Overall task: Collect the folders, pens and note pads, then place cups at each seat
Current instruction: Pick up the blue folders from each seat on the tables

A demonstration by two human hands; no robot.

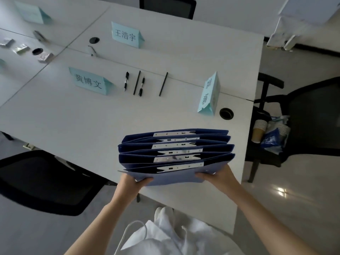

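Gripping the blue folders (174, 153), left hand (132, 183) and right hand (219, 176).

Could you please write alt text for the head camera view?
Both hands, left hand and right hand, grip a stack of blue folders over a white table; pens and name cards lie beyond.

Two name cards are readable on the table: the far name card (126, 34) says 王浩宇, the nearer name card (89, 81) 黄博文. The right-edge card's too skewed.
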